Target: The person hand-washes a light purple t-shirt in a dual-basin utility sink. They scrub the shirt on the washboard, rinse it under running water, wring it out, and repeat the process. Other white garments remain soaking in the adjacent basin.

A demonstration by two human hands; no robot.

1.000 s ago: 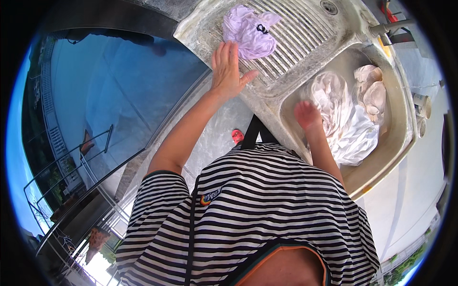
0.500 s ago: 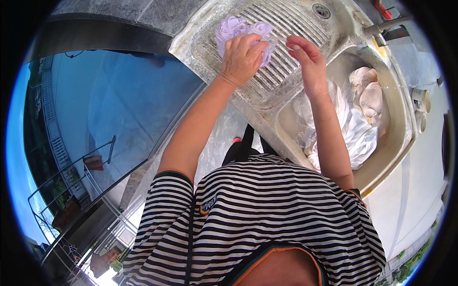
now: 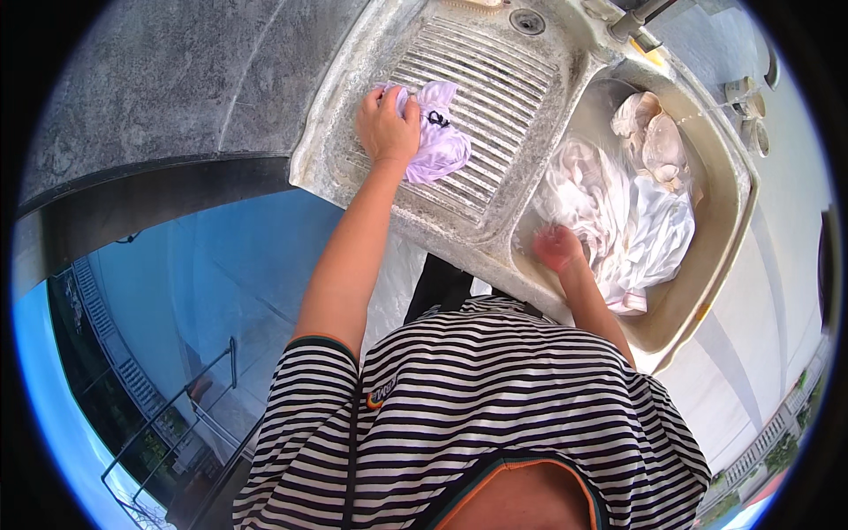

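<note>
A bunched lilac garment with a small dark print lies on the ribbed washboard of the sink. My left hand grips its left side, fingers curled over the cloth. Down in the water of the basin, near its front left wall, is my right hand. Water blurs its fingers, and I cannot make out how they are held. Just beside it soak white clothes, with a beige, cup-shaped cloth piece behind them.
A tap reaches over the sink's far right corner. The drain lies behind the ribs, with part of a brush at the top edge. Grey stone borders the sink on the left. Small containers stand beyond the right rim.
My right hand has left the washboard and gone down into the basin water. My left hand has shifted to the lilac garment's left side, and the garment's dark print now shows.
</note>
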